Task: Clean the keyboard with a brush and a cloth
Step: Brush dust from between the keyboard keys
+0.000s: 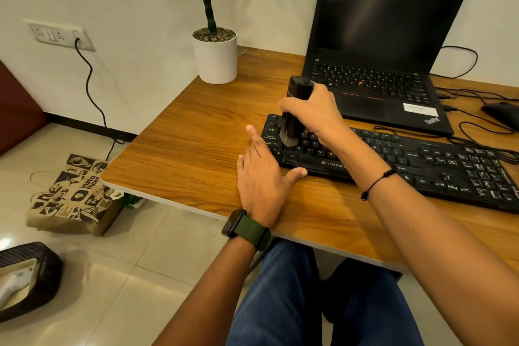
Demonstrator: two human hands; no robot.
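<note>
A black keyboard (421,160) lies slanted across the wooden desk (196,135), in front of a laptop. My right hand (314,112) grips a black brush (297,93) upright, its bristles down on the keys at the keyboard's left end. My left hand (261,177) lies flat on the desk against the keyboard's left front corner, fingers straight, thumb along the front edge. No cloth is in view.
An open black laptop (387,45) stands behind the keyboard, with a potted plant (214,50) to its left. Cables and a black mouse (502,112) lie at the right. On the floor are a printed paper bag (73,196) and a dark basket (25,281).
</note>
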